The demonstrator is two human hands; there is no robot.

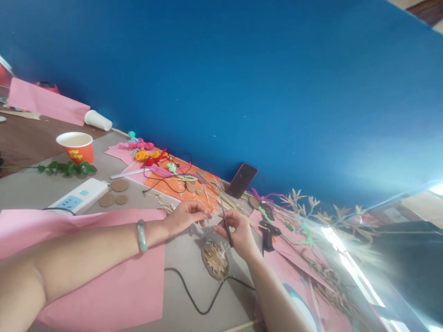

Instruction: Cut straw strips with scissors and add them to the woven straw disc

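My left hand [188,217], with a pale green bangle on its wrist, is closed in a pinch at the middle of the view; what its fingertips hold is too small to name. Just right of it, my right hand [238,233] is closed around dark tweezers [227,228], whose tip points up and away between the hands. The two hands are close but apart. Below them a small oval dish [204,263] holds pale, thin shavings [215,259]. Orange paper [166,186] with pale scraps lies beyond my left hand.
A phone [242,180] leans against the blue wall. At the left are a red paper cup [76,148], a white power strip [81,196] and wooden discs [119,185]. A glue gun [268,235] and dried stems lie right. A black cable [187,288] crosses the front.
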